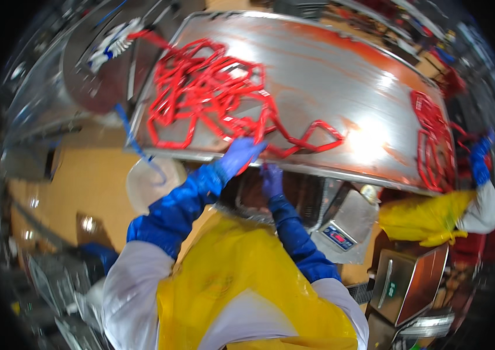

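Observation:
A heap of glossy red linked sausages (212, 87) lies on the left half of a steel table (311, 70). My left hand (241, 155), in a purple glove, is closed on part of the sausage chain at the table's near edge. A short length of red link shows below its fingers. Just to the right and lower, my right hand (272, 179), gloved too, is closed at the edge, with a bit of red at its fingertips. Below both hands sits a dark-looking tub (300, 195), partly hidden by my arms.
A digital scale (349, 219) stands right of the tub. At the table's right end lie more red links (428, 134), near a co-worker's blue-gloved hand (481, 160). On the left are a white bucket (148, 184) and a round steel machine part (99, 73).

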Action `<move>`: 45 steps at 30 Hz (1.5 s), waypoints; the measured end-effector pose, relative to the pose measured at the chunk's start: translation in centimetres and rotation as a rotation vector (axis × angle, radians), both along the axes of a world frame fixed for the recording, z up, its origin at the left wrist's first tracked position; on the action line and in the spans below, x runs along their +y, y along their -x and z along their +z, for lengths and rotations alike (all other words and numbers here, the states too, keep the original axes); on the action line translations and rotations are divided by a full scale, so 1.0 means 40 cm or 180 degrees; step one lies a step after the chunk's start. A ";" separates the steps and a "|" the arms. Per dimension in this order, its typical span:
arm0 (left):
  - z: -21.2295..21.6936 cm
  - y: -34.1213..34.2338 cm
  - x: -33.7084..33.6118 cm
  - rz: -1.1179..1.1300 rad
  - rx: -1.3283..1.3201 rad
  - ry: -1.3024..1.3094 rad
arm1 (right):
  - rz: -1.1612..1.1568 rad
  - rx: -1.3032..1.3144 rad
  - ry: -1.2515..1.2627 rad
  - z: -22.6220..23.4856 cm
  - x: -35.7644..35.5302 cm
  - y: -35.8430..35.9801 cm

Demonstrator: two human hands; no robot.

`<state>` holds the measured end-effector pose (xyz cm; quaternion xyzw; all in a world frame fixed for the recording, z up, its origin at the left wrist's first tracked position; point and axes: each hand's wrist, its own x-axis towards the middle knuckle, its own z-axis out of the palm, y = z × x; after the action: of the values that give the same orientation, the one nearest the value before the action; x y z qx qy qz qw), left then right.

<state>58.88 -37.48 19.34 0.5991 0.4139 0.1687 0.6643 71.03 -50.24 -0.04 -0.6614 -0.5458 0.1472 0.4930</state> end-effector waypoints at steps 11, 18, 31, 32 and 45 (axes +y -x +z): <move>0.109 0.062 0.187 0.1170 -0.1425 0.0074 | -0.0083 -0.0219 0.3967 -0.205 -0.160 -0.122; -0.072 0.012 0.050 -0.0145 -0.0242 -0.0151 | 0.0161 0.1803 -0.0063 0.245 0.024 -0.029; -0.073 0.040 0.083 -0.1416 0.0361 -0.1590 | 0.0366 -0.1220 0.0436 0.325 0.121 -0.060; -0.098 0.027 0.084 -0.1109 -0.0274 -0.0626 | 0.0273 0.0060 0.0618 0.301 0.122 -0.067; -0.056 -0.001 -0.013 -0.0767 -0.0458 -0.0810 | 0.0104 0.2550 0.1170 0.347 0.096 -0.162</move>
<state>58.93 -37.99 17.11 0.7100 0.2659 0.1813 0.6264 77.51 -46.40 13.83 -0.6201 -0.2867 0.4944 0.5374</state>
